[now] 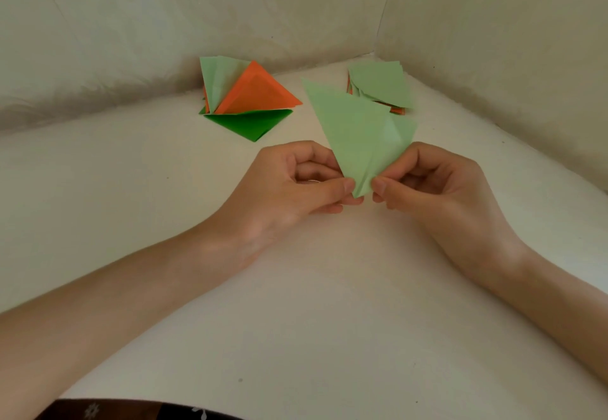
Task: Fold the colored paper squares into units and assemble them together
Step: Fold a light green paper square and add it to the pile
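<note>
Two hands pinch the bottom tip of a light green folded paper [358,136] over a white table [329,304].

The left hand [296,179] has its fingers curled in, and its thumb and forefinger clamp the narrow lower corner from the left. The right hand [437,186], curled the same way, nips the same corner from the right, so the thumbs sit just beside each other. The paper fans up and away from the fingertips, its long point leaning left. Farther back, a pile of folded units [246,100] in orange, light green and dark green lies at the left by the wall. A stack of paper squares [381,85] lies at the right.
</note>
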`<state>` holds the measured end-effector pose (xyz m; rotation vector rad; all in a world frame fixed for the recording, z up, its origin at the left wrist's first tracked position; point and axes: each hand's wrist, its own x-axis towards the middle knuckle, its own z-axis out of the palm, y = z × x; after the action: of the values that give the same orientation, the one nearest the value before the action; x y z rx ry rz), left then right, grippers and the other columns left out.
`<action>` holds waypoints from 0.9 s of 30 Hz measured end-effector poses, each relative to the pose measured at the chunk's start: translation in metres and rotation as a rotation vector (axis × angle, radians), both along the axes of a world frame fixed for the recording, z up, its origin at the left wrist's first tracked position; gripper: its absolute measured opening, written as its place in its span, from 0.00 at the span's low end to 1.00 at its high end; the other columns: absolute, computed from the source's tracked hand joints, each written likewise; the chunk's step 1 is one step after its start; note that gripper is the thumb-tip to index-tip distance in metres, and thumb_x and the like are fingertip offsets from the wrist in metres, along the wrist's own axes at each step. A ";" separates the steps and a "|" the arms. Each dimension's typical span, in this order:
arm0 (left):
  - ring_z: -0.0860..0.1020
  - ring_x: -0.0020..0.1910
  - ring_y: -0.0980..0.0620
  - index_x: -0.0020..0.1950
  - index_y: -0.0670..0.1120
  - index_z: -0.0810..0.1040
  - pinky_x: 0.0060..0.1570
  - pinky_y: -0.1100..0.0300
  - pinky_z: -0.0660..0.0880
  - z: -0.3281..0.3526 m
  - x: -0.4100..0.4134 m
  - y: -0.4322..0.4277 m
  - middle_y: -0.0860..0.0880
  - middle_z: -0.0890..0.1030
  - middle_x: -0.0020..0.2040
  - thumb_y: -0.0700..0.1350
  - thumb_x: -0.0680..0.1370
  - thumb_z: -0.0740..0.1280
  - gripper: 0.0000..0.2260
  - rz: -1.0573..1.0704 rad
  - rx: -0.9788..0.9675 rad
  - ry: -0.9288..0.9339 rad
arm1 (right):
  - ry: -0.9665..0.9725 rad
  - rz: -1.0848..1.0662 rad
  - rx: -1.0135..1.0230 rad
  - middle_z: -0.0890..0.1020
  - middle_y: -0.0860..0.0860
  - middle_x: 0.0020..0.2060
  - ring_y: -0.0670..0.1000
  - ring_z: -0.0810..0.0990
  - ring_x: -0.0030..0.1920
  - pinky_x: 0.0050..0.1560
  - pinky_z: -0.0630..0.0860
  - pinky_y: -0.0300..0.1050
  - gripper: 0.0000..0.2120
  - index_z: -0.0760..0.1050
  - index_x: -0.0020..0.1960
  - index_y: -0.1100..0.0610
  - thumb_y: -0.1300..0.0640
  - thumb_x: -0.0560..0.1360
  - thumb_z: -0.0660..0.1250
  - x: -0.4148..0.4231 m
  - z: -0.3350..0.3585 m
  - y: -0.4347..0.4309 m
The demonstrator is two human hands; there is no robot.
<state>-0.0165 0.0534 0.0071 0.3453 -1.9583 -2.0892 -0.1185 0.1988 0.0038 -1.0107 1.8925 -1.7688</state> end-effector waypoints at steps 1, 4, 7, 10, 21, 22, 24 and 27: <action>0.84 0.39 0.51 0.48 0.38 0.78 0.38 0.65 0.78 0.000 0.000 0.000 0.43 0.84 0.41 0.32 0.72 0.69 0.06 -0.003 -0.004 -0.005 | -0.009 -0.009 0.003 0.78 0.50 0.29 0.42 0.75 0.30 0.33 0.72 0.32 0.07 0.73 0.37 0.63 0.70 0.70 0.69 0.000 0.000 0.000; 0.84 0.39 0.51 0.48 0.37 0.78 0.38 0.66 0.78 0.001 -0.001 0.001 0.42 0.84 0.41 0.32 0.73 0.69 0.06 -0.002 -0.018 -0.017 | -0.011 -0.004 0.007 0.78 0.49 0.28 0.42 0.75 0.30 0.32 0.71 0.33 0.09 0.73 0.36 0.62 0.68 0.68 0.72 0.000 0.000 -0.001; 0.84 0.39 0.52 0.48 0.37 0.79 0.38 0.66 0.78 0.001 -0.002 0.001 0.44 0.84 0.40 0.32 0.73 0.69 0.05 -0.007 -0.028 -0.038 | -0.007 -0.003 0.007 0.77 0.46 0.27 0.43 0.74 0.30 0.33 0.71 0.35 0.08 0.73 0.35 0.61 0.66 0.67 0.72 0.000 -0.001 -0.001; 0.84 0.38 0.53 0.46 0.39 0.79 0.37 0.66 0.78 0.002 -0.002 0.002 0.45 0.84 0.38 0.33 0.74 0.68 0.03 -0.018 -0.037 -0.071 | 0.000 -0.033 0.023 0.77 0.46 0.27 0.43 0.74 0.30 0.33 0.70 0.35 0.10 0.73 0.35 0.60 0.70 0.70 0.69 0.000 -0.001 -0.002; 0.83 0.36 0.54 0.48 0.38 0.79 0.36 0.67 0.77 0.002 -0.004 0.003 0.45 0.84 0.39 0.35 0.72 0.71 0.06 -0.064 -0.121 -0.106 | 0.005 -0.023 0.035 0.77 0.47 0.28 0.45 0.74 0.32 0.34 0.71 0.36 0.09 0.73 0.36 0.62 0.70 0.70 0.69 0.002 0.002 -0.002; 0.83 0.36 0.54 0.48 0.38 0.79 0.37 0.67 0.77 0.002 -0.004 0.003 0.45 0.84 0.39 0.34 0.72 0.71 0.06 -0.066 -0.119 -0.103 | 0.001 -0.020 0.033 0.77 0.47 0.28 0.46 0.74 0.32 0.34 0.71 0.36 0.08 0.73 0.36 0.62 0.70 0.70 0.69 0.002 0.002 -0.002; 0.83 0.37 0.54 0.48 0.38 0.79 0.38 0.66 0.78 0.002 -0.003 0.002 0.46 0.85 0.39 0.34 0.72 0.70 0.06 -0.075 -0.109 -0.101 | -0.002 -0.007 0.025 0.77 0.47 0.28 0.45 0.74 0.31 0.34 0.71 0.35 0.09 0.73 0.37 0.61 0.70 0.69 0.71 0.002 0.002 -0.002; 0.83 0.38 0.53 0.49 0.39 0.80 0.40 0.66 0.78 0.004 -0.003 0.002 0.45 0.85 0.39 0.33 0.73 0.70 0.07 -0.085 -0.104 -0.104 | -0.012 0.029 -0.012 0.78 0.49 0.29 0.47 0.76 0.31 0.34 0.73 0.36 0.13 0.70 0.42 0.57 0.69 0.68 0.72 0.002 0.004 -0.003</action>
<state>-0.0190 0.0551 0.0109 0.3615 -2.1684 -2.0480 -0.1163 0.1960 0.0073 -1.0247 1.8522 -1.7685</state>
